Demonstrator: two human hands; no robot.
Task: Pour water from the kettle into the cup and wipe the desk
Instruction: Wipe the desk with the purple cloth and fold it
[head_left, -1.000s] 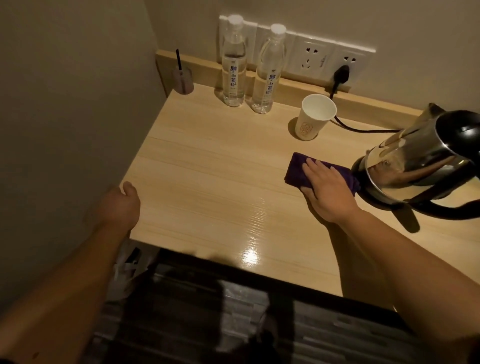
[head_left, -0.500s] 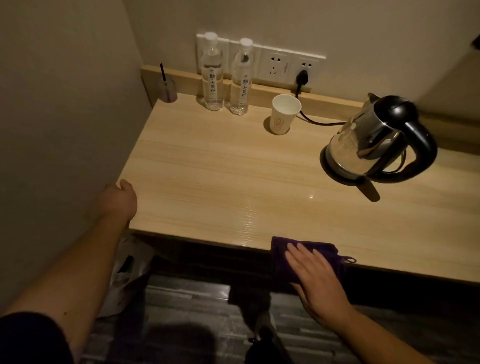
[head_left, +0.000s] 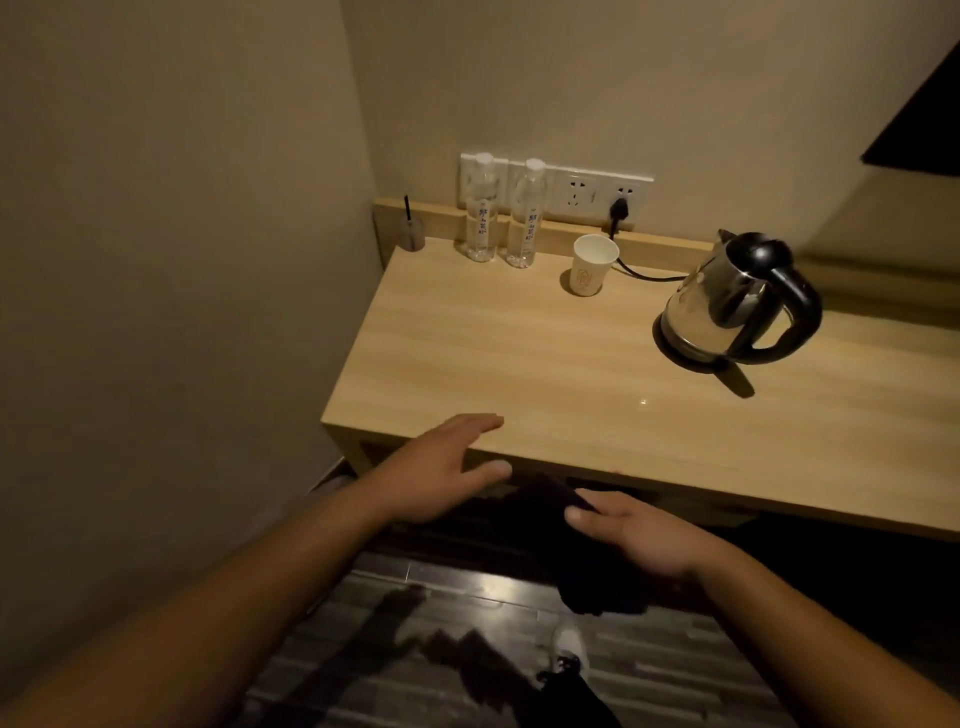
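— Where's the cloth?
— The dark cloth (head_left: 587, 551) hangs in my right hand (head_left: 631, 535), lower centre of frame, below the counter (head_left: 519, 374) edge, fingers closed on it.
— Your left hand (head_left: 441, 470)?
— Spread flat, empty, at the counter's front edge.
— Kettle (head_left: 737, 306)?
— Right of centre on the counter; the cup (head_left: 592, 264) stands left of it.

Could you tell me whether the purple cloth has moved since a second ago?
Yes. The cloth has left the desk, pulled from beside the kettle past the front edge, and now hangs from the right hand.
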